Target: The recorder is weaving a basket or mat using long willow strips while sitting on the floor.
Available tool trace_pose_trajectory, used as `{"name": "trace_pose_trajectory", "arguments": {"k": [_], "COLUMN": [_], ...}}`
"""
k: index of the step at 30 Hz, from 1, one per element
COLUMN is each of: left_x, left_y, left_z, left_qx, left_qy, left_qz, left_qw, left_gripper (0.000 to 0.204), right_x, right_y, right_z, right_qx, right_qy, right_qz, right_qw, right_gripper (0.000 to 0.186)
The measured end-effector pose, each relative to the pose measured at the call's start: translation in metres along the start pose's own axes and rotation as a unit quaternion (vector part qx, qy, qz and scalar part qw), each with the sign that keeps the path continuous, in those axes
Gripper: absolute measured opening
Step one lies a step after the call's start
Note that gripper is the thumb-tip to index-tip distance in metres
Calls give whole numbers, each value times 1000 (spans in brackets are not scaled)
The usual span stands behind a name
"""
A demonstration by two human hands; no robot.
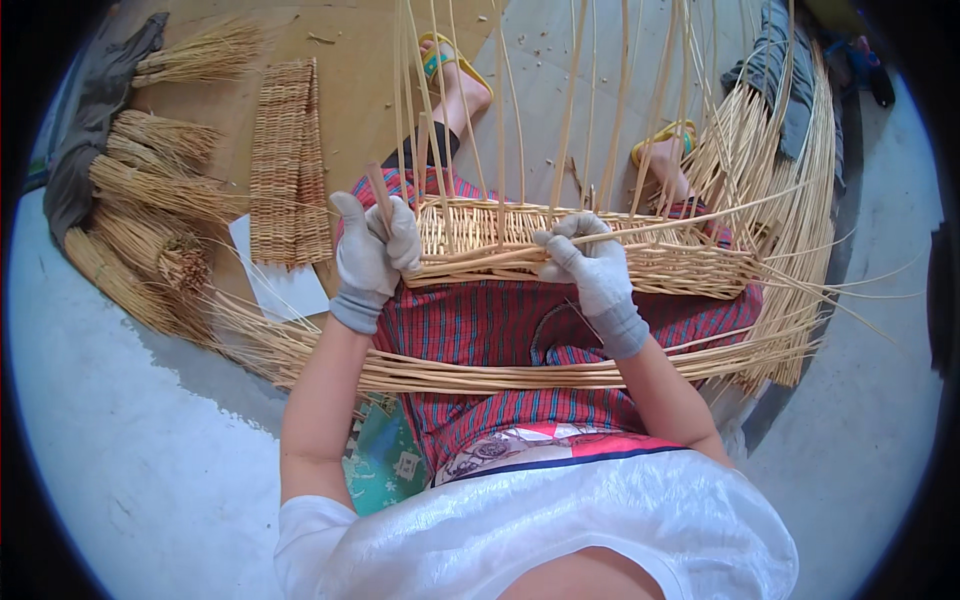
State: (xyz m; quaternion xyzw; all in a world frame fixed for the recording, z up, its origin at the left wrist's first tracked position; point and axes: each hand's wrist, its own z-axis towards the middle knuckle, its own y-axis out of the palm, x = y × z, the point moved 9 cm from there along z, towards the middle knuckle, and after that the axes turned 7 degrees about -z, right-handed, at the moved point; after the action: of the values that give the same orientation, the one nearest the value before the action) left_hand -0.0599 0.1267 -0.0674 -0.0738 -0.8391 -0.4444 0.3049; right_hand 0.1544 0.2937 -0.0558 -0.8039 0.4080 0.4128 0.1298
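Cloth (470, 318) in red plaid covers the lap. Across it lies a long wicker basket (690, 268), its left end beside the gloved left hand (370, 248), which closes around a flat brown stick (379, 190). The gloved right hand (596, 278), over the near side, pinches pale strands (480, 262) between thumb and fingers.

On my feed, the left hand (372, 250) holds a brown stick (378, 188) beside the basket (690, 262); the right hand (592, 268) pinches pale strands (480, 263); a woven panel (280, 165) lies beyond the left hand.
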Motion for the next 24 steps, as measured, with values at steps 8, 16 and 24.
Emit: {"name": "trace_pose_trajectory", "arguments": {"k": [8, 16, 24], "left_x": [8, -2, -3], "left_y": [-2, -26, -33], "left_z": [-28, -25, -28], "left_qx": [2, 151, 180], "left_qy": [-104, -17, 29], "left_qz": [343, 443, 467], "left_qw": [934, 884, 865], "left_gripper": [24, 21, 21], "right_x": [-8, -107, -106], "right_y": [-3, 117, 137], "right_z": [-8, 16, 34], "right_qx": [23, -74, -104], "right_qy": [-9, -276, -298], "right_qz": [-54, -453, -226], "right_qw": [998, 844, 922], "right_gripper": [25, 60, 44]}}
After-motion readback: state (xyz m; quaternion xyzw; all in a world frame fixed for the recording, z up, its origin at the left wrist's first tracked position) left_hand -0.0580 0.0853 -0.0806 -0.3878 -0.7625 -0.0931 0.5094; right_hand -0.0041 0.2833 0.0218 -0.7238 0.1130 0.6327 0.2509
